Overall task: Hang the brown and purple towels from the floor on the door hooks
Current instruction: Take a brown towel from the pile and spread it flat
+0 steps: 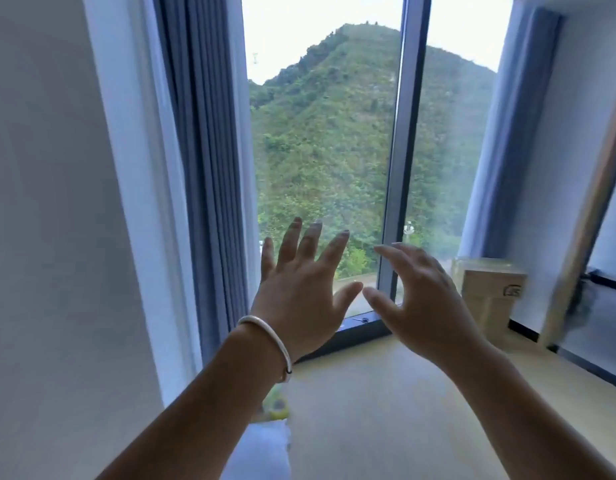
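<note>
Both my hands are raised in front of me toward a tall window. My left hand (pixel 299 289), with a pale bangle on its wrist, has its fingers spread and holds nothing. My right hand (pixel 420 292) is beside it, fingers apart and slightly curled, also holding nothing. No brown or purple towel shows in this view, and no door hooks are visible. A blurred wooden door edge (pixel 590 209) stands at the right.
A floor-to-ceiling window (pixel 323 150) faces a green hill, with blue curtains (pixel 209 168) on its left and right. A cardboard box (pixel 490 289) sits on the pale floor (pixel 386 393) at the right. Under my left arm lie a yellow-green item (pixel 275 405) and something white (pixel 261 452).
</note>
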A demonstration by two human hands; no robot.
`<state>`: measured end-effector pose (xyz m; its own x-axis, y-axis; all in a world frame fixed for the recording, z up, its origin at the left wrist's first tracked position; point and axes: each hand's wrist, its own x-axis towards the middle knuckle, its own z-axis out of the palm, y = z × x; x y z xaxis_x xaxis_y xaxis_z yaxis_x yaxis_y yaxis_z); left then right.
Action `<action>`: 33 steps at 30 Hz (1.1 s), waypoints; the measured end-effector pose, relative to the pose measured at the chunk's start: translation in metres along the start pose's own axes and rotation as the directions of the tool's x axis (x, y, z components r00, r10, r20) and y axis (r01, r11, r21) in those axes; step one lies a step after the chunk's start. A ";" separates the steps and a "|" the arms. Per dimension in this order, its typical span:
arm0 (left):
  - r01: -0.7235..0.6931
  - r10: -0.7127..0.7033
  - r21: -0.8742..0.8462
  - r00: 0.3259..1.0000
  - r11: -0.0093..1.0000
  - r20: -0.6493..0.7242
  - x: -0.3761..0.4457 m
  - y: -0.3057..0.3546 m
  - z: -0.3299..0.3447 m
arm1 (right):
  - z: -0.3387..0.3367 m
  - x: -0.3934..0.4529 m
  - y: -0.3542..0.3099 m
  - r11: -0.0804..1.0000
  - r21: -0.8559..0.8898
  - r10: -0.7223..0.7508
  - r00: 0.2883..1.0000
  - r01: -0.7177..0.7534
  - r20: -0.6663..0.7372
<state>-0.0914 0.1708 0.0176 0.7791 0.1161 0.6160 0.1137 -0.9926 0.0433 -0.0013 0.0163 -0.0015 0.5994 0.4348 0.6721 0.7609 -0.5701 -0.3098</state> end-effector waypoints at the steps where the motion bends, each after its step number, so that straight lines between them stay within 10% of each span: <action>1: -0.036 0.036 -0.030 0.999 0.999 0.004 0.012 0.021 0.011 | -0.014 -0.004 0.023 0.999 -0.032 0.029 1.000 -0.029 -0.013; 17: -0.411 0.475 -0.400 0.877 0.819 0.071 0.120 0.394 0.179 | -0.240 -0.135 0.335 0.737 -0.416 0.483 0.846 -0.533 -0.228; 33: -0.486 0.635 -0.602 0.772 0.633 0.044 0.194 0.599 0.293 | -0.315 -0.196 0.506 0.443 -0.451 0.678 0.619 -0.775 -0.396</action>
<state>0.3084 -0.3911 -0.0676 0.7007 -0.5386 0.4678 -0.6780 -0.7067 0.2019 0.1879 -0.5772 -0.0777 0.7887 -0.3939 0.4721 -0.2389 -0.9038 -0.3550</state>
